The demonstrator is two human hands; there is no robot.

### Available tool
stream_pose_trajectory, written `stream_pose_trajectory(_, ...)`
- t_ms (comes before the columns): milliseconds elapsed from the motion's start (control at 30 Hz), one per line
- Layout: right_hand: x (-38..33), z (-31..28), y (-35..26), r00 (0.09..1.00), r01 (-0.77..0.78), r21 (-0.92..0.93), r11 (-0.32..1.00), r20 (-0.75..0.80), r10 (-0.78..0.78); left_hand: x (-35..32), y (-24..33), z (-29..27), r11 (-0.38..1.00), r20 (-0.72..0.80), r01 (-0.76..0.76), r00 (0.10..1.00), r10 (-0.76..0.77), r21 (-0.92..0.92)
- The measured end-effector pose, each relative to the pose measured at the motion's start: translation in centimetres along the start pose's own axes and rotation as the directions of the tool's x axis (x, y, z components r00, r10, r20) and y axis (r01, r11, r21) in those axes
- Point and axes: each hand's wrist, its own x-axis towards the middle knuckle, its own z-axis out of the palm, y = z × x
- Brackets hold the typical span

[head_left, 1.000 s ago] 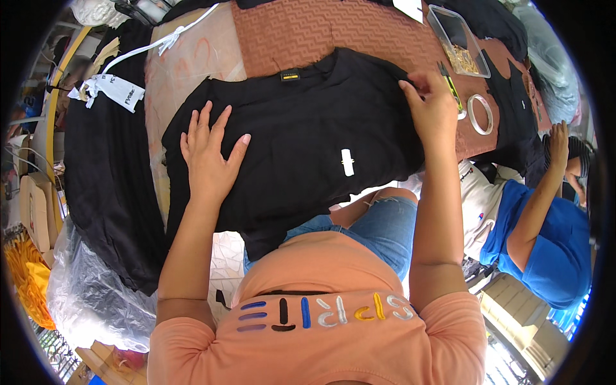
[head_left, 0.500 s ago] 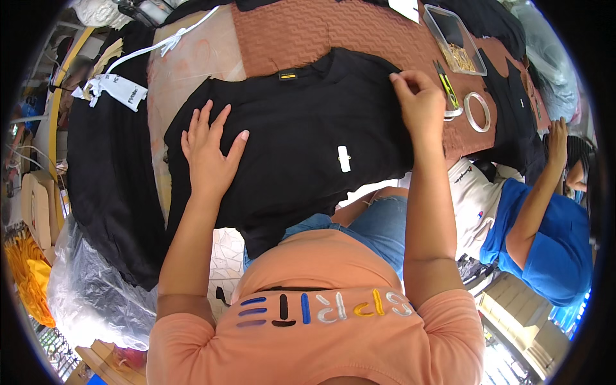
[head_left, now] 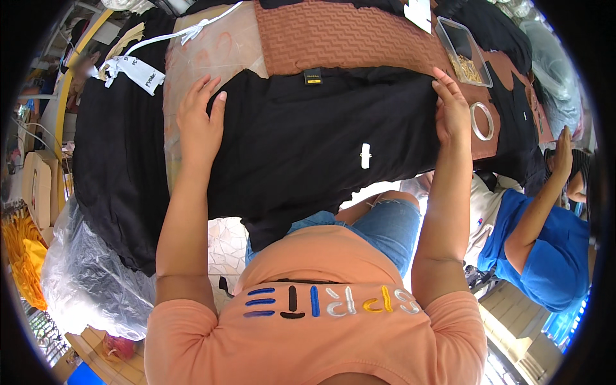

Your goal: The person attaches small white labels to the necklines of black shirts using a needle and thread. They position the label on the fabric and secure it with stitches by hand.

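Note:
A black garment [head_left: 289, 135] with a neck label [head_left: 312, 77] lies spread over the table edge in front of me, its lower part hanging toward my lap. A small white piece [head_left: 366, 156] is fixed on its front. My left hand [head_left: 200, 125] rests at the garment's left edge, fingers stretched out and thumb apart. At the upper right corner, my right hand [head_left: 452, 106] touches the cloth with its fingers stretched out, holding nothing that I can see.
Brown textured cloth [head_left: 346, 38] covers the far table. At right are a clear plastic box [head_left: 463, 54] and a roll of tape [head_left: 481, 122]. White cord and a tag [head_left: 138, 72] lie at left. A person in blue [head_left: 545, 244] sits at right.
The garment has shifted right and its top edge lies flatter. My left hand moved from its front to its left edge. My right hand's pinch has loosened; the yellow-green snips are now covered.

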Motion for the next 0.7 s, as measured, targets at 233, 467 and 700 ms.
stream_pose_trajectory(233,-0.8,0.0,-0.1,0.987,-0.081,-0.128,0.988,0.126,0.097,0.3,3.9,1.3,0.976,0.045,-0.001,0.999,0.011,-0.218)
stream_pose_trajectory(467,-2.4,2.1,-2.8,0.965,-0.076,0.138,0.987,0.260,0.037,2.7,13.1,6.4,0.620,0.608,0.431,0.788,0.094,-0.655)
stream_pose_trajectory(700,-3.9,2.4,-4.3,0.956,-0.045,0.174,0.984,0.293,-0.008,4.8,15.1,9.9,0.054,0.755,0.753,0.651,0.074,-0.655)
